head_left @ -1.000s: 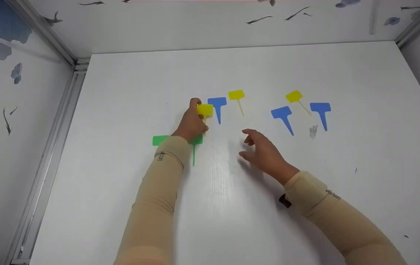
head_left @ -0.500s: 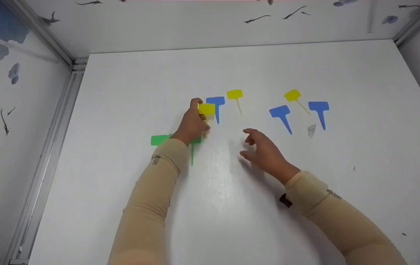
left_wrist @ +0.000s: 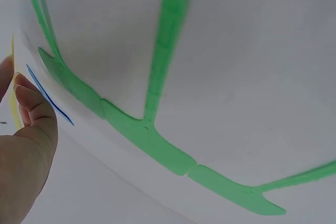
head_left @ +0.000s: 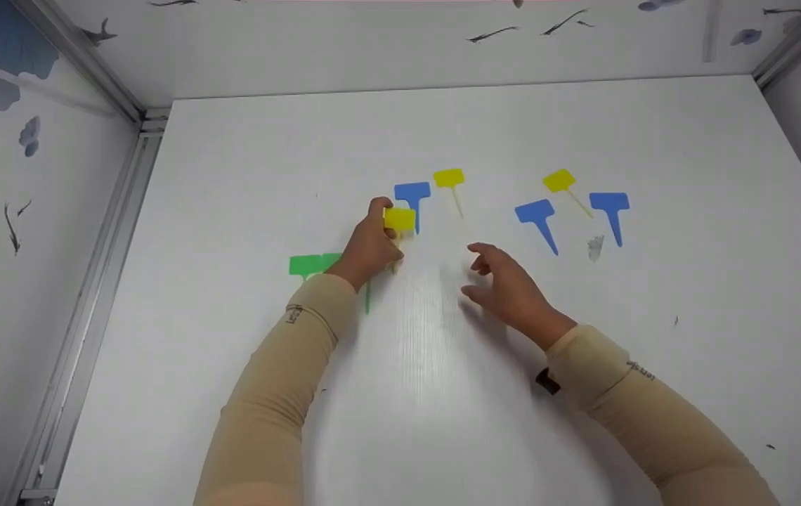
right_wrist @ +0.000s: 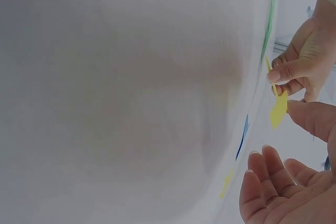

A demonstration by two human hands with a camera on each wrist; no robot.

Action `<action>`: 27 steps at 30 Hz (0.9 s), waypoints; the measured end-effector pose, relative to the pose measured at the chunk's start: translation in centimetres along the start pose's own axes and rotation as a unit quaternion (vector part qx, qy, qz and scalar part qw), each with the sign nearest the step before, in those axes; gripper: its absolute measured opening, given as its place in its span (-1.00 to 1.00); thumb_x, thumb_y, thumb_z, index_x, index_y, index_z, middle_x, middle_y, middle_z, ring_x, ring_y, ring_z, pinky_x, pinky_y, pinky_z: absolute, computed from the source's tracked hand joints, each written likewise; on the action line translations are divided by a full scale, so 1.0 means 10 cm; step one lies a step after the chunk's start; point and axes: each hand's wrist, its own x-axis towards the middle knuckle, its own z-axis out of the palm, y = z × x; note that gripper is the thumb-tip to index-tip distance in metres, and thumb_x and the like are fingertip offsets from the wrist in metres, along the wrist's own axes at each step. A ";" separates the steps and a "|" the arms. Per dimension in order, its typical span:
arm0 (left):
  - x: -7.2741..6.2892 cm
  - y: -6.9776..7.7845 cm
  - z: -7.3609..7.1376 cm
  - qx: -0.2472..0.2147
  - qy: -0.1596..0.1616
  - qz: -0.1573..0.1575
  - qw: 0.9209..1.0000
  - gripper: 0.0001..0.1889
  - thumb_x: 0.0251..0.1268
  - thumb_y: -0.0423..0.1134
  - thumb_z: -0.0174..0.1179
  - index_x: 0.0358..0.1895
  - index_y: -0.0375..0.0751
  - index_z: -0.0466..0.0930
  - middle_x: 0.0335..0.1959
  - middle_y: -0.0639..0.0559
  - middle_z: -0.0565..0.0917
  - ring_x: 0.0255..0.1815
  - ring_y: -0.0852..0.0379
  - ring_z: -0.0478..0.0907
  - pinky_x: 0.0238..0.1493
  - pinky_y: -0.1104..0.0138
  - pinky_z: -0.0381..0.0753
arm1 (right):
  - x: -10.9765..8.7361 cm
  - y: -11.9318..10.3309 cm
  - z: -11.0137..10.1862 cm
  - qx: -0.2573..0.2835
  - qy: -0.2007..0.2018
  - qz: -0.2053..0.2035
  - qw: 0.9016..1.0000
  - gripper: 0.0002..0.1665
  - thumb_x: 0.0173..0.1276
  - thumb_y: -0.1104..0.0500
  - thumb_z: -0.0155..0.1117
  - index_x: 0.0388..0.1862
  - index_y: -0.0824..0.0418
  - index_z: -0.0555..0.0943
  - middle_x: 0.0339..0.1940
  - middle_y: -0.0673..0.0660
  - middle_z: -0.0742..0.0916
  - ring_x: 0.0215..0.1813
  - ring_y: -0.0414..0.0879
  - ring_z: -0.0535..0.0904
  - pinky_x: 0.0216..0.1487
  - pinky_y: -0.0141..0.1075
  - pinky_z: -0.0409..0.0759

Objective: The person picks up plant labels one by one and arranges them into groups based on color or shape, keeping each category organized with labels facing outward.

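Observation:
My left hand (head_left: pixel 367 251) pinches a yellow T-shaped plant label (head_left: pixel 400 219) by its stem, the flat head pointing away from me. In the right wrist view its thumb and fingers close on the thin stem. Just beyond, partly covered by the held label, lies a blue plant label (head_left: pixel 412 190). Green plant labels (left_wrist: pixel 147 142) lie in an edge-to-edge row under the left wrist; the forearm hides part of them in the head view. My right hand (head_left: pixel 518 294) hovers to the right with fingers loosely bent, holding nothing. Another yellow label (head_left: pixel 449 178) rests beyond both hands.
Farther right on the white table (head_left: pixel 414 393) lie two blue labels, one tilted (head_left: pixel 535 211) and one straighter blue label (head_left: pixel 609 202), with a yellow label (head_left: pixel 559 180) behind them. A grey smudge (head_left: pixel 595 247) marks the surface there. Patterned panels stand behind and at the left.
The left hand has shifted slightly toward me and to the right, carrying the yellow plant label; more of the green labels shows. The right hand has stayed nearly still.

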 end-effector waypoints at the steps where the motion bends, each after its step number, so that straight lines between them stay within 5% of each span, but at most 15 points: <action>1: -0.01 0.00 0.01 0.001 -0.001 -0.001 1.000 -0.18 0.11 -0.55 0.26 0.38 -0.04 0.02 0.00 -0.10 0.47 0.04 0.03 0.39 0.15 0.30 0.43 | 0.00 0.00 0.00 0.001 -0.001 0.001 1.000 -0.23 0.26 0.26 0.35 0.41 0.28 0.25 0.06 0.23 0.56 0.16 0.11 0.46 0.23 -0.04 0.42; 17: -0.12 0.00 0.12 0.018 0.001 -0.015 1.000 -0.20 0.17 -0.53 0.25 0.39 -0.01 0.02 0.04 -0.06 0.47 0.08 0.05 0.38 0.29 0.27 0.35 | 0.02 0.00 -0.01 0.000 -0.014 0.027 1.000 -0.21 0.27 0.24 0.34 0.43 0.22 0.24 0.08 0.20 0.55 0.17 0.10 0.45 0.25 -0.05 0.41; 27: -0.17 -0.04 0.18 0.020 -0.003 0.025 0.999 -0.19 0.09 -0.54 0.28 0.38 -0.12 0.06 -0.07 -0.11 0.49 -0.02 0.00 0.42 0.18 0.24 0.42 | 0.01 0.01 -0.02 0.003 -0.014 0.019 1.000 -0.21 0.28 0.22 0.34 0.44 0.20 0.22 0.09 0.20 0.54 0.19 0.09 0.44 0.25 -0.03 0.41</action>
